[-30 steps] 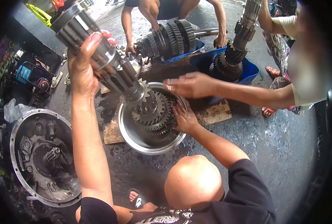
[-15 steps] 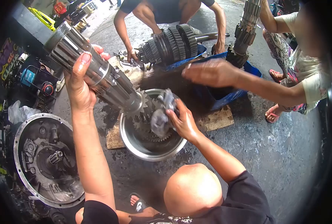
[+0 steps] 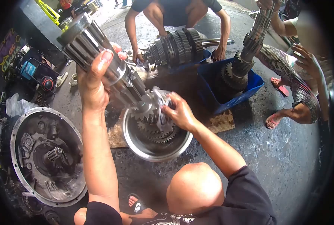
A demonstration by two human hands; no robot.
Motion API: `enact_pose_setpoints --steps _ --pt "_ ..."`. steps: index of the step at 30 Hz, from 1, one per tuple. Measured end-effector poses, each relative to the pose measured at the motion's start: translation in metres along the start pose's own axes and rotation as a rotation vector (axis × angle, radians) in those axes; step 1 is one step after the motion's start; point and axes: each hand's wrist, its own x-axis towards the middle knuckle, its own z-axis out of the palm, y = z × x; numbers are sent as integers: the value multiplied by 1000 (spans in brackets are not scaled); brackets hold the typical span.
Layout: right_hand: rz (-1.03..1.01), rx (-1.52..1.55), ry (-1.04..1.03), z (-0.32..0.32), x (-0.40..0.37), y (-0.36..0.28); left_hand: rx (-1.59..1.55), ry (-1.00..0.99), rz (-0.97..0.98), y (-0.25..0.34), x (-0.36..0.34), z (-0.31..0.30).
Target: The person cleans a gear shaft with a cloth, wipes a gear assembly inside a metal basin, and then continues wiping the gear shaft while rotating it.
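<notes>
A thick splined gear shaft [image 3: 116, 73] leans up and to the left, its toothed lower end over a round metal basin [image 3: 155, 156]. My left hand [image 3: 95, 84] is wrapped round the shaft's upper part, thumb across the splines. At the lower end, my right hand [image 3: 180, 112] presses a crumpled grey rag [image 3: 160, 99] against the shaft beside a toothed gear [image 3: 147, 117]. Larger gear teeth [image 3: 161, 138] show inside the basin. The rag and my fingers hide part of the lower gears.
A blue crate [image 3: 230, 105] holds another upright gear shaft [image 3: 253, 43], gripped at its top by a person on the right. Opposite, a crouching person's hands flank a gear stack [image 3: 174, 47]. A round metal housing [image 3: 17, 150] lies at left. Wooden boards [image 3: 222, 123] lie beneath the basin.
My right hand and the rag have shifted up and left against the shaft. The other person's arm, which reached across the blue crate, has drawn back to the right.
</notes>
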Motion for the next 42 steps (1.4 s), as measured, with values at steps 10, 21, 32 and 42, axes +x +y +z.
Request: enact_pose_setpoints --steps 10,21,32,42 --pt "91 294 -26 -11 1 -25 152 -44 -41 8 -6 -9" --pt "28 359 -51 -10 -2 -23 56 -46 12 6 -7 -13" --pt "-25 209 -52 0 9 -26 25 -107 4 11 -16 -18" --pt "-83 143 -26 17 -25 8 56 -128 51 19 -25 -18"
